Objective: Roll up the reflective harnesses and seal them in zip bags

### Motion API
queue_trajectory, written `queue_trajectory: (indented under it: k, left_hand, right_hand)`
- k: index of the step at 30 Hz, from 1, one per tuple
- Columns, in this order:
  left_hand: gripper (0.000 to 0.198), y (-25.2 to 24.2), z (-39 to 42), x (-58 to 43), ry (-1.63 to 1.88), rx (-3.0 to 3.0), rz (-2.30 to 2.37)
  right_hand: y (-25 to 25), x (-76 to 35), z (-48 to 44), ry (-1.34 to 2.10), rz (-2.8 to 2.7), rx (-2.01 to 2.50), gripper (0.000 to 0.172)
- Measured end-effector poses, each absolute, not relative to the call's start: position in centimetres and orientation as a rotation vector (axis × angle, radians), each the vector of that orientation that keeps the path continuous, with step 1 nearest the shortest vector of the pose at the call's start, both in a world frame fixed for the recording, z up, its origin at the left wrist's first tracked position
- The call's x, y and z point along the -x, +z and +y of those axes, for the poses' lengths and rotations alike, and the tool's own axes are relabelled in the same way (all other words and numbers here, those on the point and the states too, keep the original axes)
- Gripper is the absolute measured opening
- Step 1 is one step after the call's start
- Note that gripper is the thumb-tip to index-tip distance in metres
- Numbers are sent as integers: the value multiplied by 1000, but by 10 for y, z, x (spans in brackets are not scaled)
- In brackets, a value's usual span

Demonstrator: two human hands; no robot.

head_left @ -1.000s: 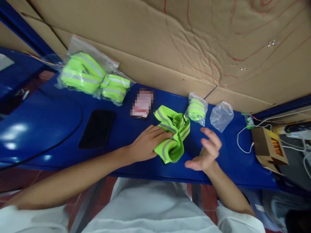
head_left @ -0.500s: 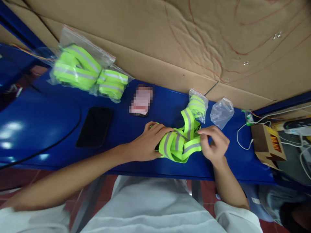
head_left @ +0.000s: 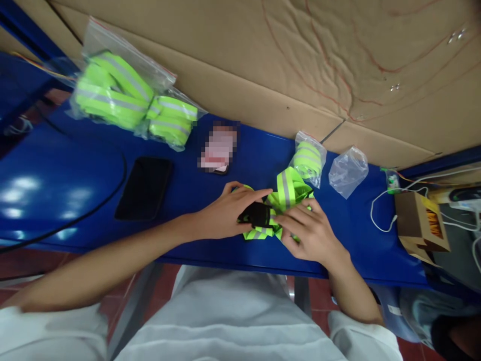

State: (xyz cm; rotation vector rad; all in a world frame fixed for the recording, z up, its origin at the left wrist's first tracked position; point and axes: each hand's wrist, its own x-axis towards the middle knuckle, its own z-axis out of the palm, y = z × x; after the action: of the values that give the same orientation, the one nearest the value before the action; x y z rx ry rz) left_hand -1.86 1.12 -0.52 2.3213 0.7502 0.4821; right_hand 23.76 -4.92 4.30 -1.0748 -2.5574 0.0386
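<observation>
A yellow-green reflective strap [head_left: 286, 188] with grey stripes lies loosely bunched on the blue table, between my hands. My left hand [head_left: 229, 210] is closed around its left end, with a black piece [head_left: 256, 214] of it showing by the thumb and fingers. From the right, my right hand [head_left: 310, 228] bends its fingers over the bunch and grips the strap beside the black piece. Its fingertips are partly hidden. Just behind the bunch stands a small clear zip bag [head_left: 308, 159] with a rolled strap of the same kind inside.
Two clear bags of reflective straps [head_left: 112, 93] lie at the back left. A black tablet-like device [head_left: 145, 188] and a blurred-out phone [head_left: 218, 148] are nearer. An empty plastic bag [head_left: 348, 172], a white cable [head_left: 376, 205] and an open cardboard box [head_left: 413, 220] are at the right.
My right hand has moved left and over the bunch, closing on the strap there. A black part has come into sight by my left hand. The view has shifted slightly.
</observation>
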Motion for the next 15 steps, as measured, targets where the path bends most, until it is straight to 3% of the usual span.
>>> queue_trajectory:
  k: [2, 6, 7, 11, 15]
  left_hand:
    - [84, -6, 10, 17, 500, -2364, 733]
    - [75, -5, 6, 16, 610, -2372, 739]
    - [74, -3, 6, 17, 622, -2330, 735]
    - [80, 6, 10, 24, 554, -2099, 584]
    - [62, 8, 18, 28, 580, -2057, 563]
  right_hand:
    - [47, -241, -49, 63, -2554, 1203, 16]
    - [42, -233, -49, 115, -2565, 1245, 84]
    - [39, -231, -49, 134, -2573, 1227, 86]
    - [30, -227, -49, 211, -2543, 1173, 54]
    - [28, -230, -49, 260, -2519, 1170, 52]
